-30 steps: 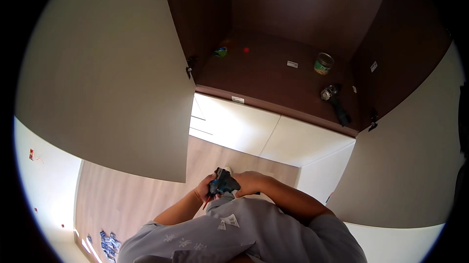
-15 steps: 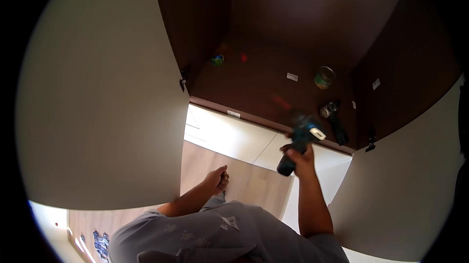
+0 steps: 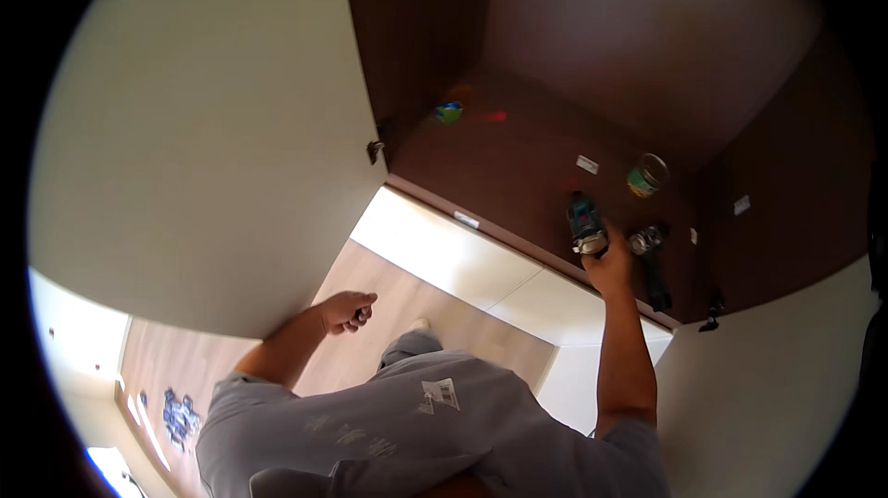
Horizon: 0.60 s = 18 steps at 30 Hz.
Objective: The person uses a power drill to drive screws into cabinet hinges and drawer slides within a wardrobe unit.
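My right hand [image 3: 610, 262] is closed round a teal-and-black cordless drill [image 3: 586, 219], which is over the front part of a dark brown cabinet shelf [image 3: 518, 165]. Just right of that hand lies a second power tool [image 3: 651, 253] with a silvery head and a black handle. Behind it stands an open tin can [image 3: 647, 175] with a green label. My left hand [image 3: 349, 311] hangs below the left door with curled fingers; something small and dark shows in it, too little to name.
Open pale doors flank the cabinet: the left door [image 3: 203, 128] and the right door [image 3: 768, 387], each on hinges. A small green-blue packet [image 3: 450, 112] lies at the shelf's far left. Wood flooring [image 3: 370, 267] shows below, with a patterned blue heap [image 3: 180, 417] at lower left.
My right hand has brought the drill from in front of the shelf edge to over the shelf, beside the second tool. The left hand has moved left and up. The view has shifted.
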{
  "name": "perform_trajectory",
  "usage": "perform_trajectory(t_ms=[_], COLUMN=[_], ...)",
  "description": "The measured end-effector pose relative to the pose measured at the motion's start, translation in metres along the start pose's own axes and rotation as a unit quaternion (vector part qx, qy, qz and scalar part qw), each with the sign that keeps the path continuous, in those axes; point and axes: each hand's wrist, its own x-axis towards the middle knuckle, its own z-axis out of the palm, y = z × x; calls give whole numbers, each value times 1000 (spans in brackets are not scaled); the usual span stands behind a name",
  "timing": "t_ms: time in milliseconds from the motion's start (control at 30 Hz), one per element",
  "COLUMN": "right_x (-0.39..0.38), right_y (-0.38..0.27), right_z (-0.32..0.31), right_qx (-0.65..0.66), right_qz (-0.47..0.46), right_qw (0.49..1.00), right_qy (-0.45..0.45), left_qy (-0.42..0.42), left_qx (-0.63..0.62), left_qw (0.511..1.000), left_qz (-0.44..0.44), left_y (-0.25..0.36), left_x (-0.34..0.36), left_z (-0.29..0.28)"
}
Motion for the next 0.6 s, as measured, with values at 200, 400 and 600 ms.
perform_trajectory(t_ms=[200, 400, 600], right_x=[26, 47, 50], right_y=[16, 43, 44], right_z=[11, 30, 36], right_qx=[-170, -216, -210], right_qz=[-32, 10, 14], right_qw=[980, 967, 972], right_qy=[-100, -136, -103], left_qy=[8, -124, -324], left_qx=[56, 8, -54], left_qw=[997, 992, 939], left_qz=[-46, 6, 101], left_y=[33, 106, 242], left_x=[-24, 52, 154], left_z=[-38, 22, 155])
